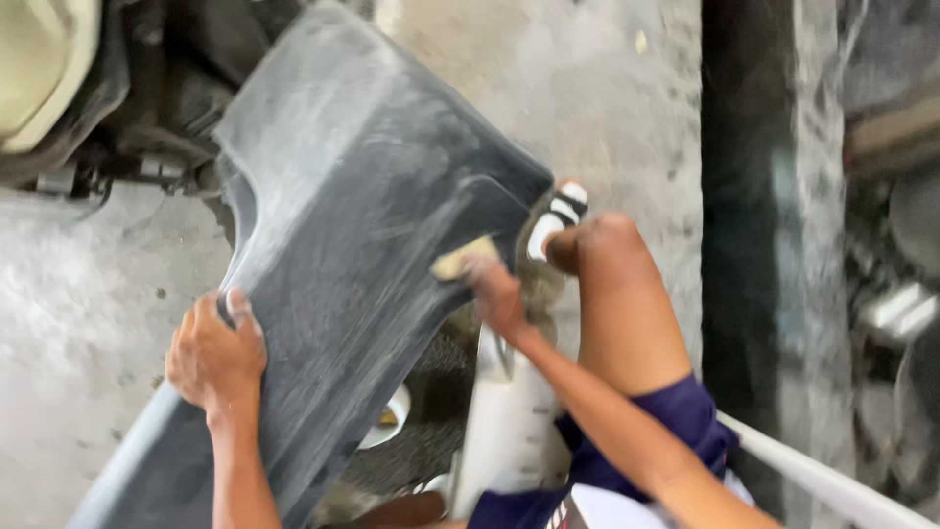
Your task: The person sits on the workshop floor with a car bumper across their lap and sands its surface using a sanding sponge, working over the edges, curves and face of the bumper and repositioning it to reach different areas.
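Left hand (215,355) clenched — right hand (496,294) pressing down.

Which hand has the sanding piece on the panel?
The right hand: it presses a small tan sanding piece onto the dusty grey panel. The left hand only grips the panel's left edge.

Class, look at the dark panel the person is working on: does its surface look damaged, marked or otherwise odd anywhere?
Yes. The dark panel is dulled all over by pale, dusty scratch streaks. The left hand grips its edge; the right hand presses a small tan pad against it. No cracks show, though the picture is blurred.
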